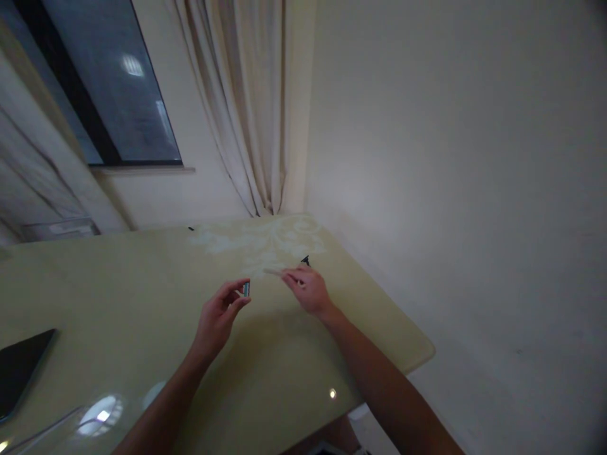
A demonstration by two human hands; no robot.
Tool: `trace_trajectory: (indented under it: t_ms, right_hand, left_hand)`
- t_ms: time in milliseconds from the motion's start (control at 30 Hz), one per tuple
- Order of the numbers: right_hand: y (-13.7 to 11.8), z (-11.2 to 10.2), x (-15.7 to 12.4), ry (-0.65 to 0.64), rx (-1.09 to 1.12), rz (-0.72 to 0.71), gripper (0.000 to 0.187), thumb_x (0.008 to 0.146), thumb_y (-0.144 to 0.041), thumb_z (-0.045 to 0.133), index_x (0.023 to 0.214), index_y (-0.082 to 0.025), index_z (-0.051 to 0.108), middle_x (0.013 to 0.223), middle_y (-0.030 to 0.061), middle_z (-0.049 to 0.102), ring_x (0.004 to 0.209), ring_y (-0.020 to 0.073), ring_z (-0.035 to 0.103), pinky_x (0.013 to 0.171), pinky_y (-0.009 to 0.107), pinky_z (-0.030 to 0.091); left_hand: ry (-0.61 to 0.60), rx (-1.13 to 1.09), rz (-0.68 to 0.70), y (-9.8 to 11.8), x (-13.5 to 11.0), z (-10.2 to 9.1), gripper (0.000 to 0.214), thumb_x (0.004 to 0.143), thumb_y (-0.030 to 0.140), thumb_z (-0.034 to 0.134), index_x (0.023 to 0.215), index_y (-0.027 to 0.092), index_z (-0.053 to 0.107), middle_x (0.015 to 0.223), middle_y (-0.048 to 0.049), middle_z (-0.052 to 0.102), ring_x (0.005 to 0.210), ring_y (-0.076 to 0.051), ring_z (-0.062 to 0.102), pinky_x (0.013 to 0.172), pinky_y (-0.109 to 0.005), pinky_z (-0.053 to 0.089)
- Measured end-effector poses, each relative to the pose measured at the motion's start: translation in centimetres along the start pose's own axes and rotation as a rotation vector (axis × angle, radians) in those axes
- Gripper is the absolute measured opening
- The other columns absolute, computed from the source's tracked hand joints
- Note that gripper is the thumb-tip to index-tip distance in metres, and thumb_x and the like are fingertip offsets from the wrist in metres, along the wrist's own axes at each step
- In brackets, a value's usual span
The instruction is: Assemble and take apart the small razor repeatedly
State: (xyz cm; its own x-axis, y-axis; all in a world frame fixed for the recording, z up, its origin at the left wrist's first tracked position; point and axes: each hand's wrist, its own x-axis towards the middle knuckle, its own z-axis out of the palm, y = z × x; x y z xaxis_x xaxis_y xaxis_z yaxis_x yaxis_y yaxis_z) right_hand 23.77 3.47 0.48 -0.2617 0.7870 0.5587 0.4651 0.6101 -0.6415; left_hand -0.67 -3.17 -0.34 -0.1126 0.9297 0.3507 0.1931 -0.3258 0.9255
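My left hand [219, 316] is raised over the table, thumb and forefinger pinching a small rectangular piece [246, 289] with a teal face and dark edges. Its exact kind is too small to tell. To the right, my right hand [307, 289] is closed on a thin pale stick [272, 272], which points left out of the fingers. A small black piece with a flat top [305, 260] shows just behind the right hand; whether it is held or rests on the table I cannot tell. The two hands are apart.
The pale yellow-green glossy table [142, 284] meets a white wall [450, 189] on the right. A dark flat device [23, 366] lies at the left, near a cable [50, 426]. A tiny black object [191, 229] sits at the back edge, below curtains [251, 107] and a window [114, 76].
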Motion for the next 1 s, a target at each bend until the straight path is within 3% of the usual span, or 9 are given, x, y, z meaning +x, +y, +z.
trace_trajectory:
  t_ms: [133,233,300,400,467,500,600,700,1000]
  right_hand:
    - [4.1,-3.6,1.6,0.256,-0.125,0.306,0.038,0.105,-0.034,0.046,0.103,-0.017,0.08,0.093,0.0086,0.075,0.084,0.02,0.066,0.077,0.027,0.046]
    - [6.5,-5.2,2.0,0.18,-0.369,0.514,0.033,0.1,-0.021,0.047,0.097,-0.014,0.079,0.092,0.011,0.073,0.084,0.0206,0.065,0.076,0.027,0.044]
    - [7.2,-5.1,1.9,0.129,-0.449,0.571,0.031,0.097,-0.015,0.049,0.093,-0.013,0.08,0.092,0.0123,0.071,0.082,0.0204,0.064,0.075,0.028,0.043]
    - [7.3,-4.4,1.5,0.099,-0.479,0.577,0.028,0.096,-0.015,0.052,0.093,-0.013,0.08,0.096,0.0143,0.07,0.084,0.0204,0.064,0.075,0.027,0.043]
    - [7.0,-3.9,1.2,0.072,-0.537,0.585,0.027,0.097,-0.018,0.054,0.096,-0.014,0.08,0.101,0.0159,0.07,0.087,0.0212,0.065,0.075,0.028,0.044]
    - [7.0,-3.7,1.2,0.06,-0.569,0.59,0.027,0.098,-0.019,0.054,0.097,-0.014,0.08,0.103,0.0162,0.07,0.089,0.0216,0.066,0.075,0.028,0.044]
    - [7.0,-3.6,1.0,0.048,-0.605,0.604,0.026,0.099,-0.02,0.054,0.102,-0.016,0.079,0.107,0.0152,0.072,0.093,0.022,0.067,0.076,0.027,0.044]
    - [7.3,-3.5,0.8,0.06,-0.56,0.611,0.022,0.097,-0.021,0.059,0.106,-0.017,0.078,0.108,0.0135,0.073,0.096,0.0216,0.068,0.078,0.026,0.045]
    - [7.9,-2.1,0.7,0.1,-0.461,0.565,0.02,0.093,-0.03,0.066,0.105,-0.017,0.075,0.108,0.0152,0.069,0.092,0.024,0.067,0.08,0.032,0.049]
  left_hand:
    - [-0.024,-0.429,-0.287,-1.1,-0.2,0.3,0.038,0.086,0.039,0.075,0.119,0.021,0.075,0.102,-0.0056,0.069,0.079,-0.012,0.059,0.078,-0.026,0.054]
    - [-0.113,-0.629,-0.531,-1.9,0.5,0.8,0.038,0.078,0.024,0.077,0.115,0.015,0.075,0.095,-0.0067,0.067,0.071,-0.01,0.056,0.068,-0.023,0.053]
    - [-0.182,-0.578,-0.604,-2.2,1.7,1.6,0.033,0.079,0.029,0.073,0.107,0.013,0.074,0.08,-0.0024,0.059,0.058,-0.008,0.048,0.055,-0.022,0.045]
    - [-0.275,-0.125,-0.467,-2.3,4.2,3.8,0.05,0.092,0.06,0.046,0.088,0.016,0.068,0.064,0.0031,0.045,0.048,-0.01,0.033,0.046,-0.024,0.03]
    - [-0.384,0.347,-0.208,-2.1,6.0,6.2,0.062,0.095,0.067,0.029,0.075,0.019,0.061,0.062,0.0015,0.045,0.052,-0.014,0.039,0.051,-0.027,0.032]
    - [-0.416,0.438,-0.14,-2.1,6.9,7.5,0.06,0.093,0.069,0.036,0.066,0.02,0.057,0.062,0.0,0.047,0.057,-0.016,0.044,0.056,-0.028,0.034]
    - [-0.471,0.544,-0.046,-2.3,8.8,11.4,0.057,0.088,0.066,0.049,0.052,0.022,0.047,0.055,-0.0018,0.047,0.061,-0.019,0.049,0.063,-0.031,0.035]
    - [-0.486,0.581,0.02,-2.7,9.7,13.8,0.054,0.092,0.057,0.044,0.051,0.022,0.048,0.057,-0.005,0.054,0.066,-0.022,0.055,0.071,-0.034,0.039]
    - [-0.512,0.485,0.071,-4.0,10.0,12.8,0.068,0.102,0.05,0.02,0.066,0.022,0.07,0.074,-0.0068,0.07,0.076,-0.022,0.065,0.081,-0.035,0.05]
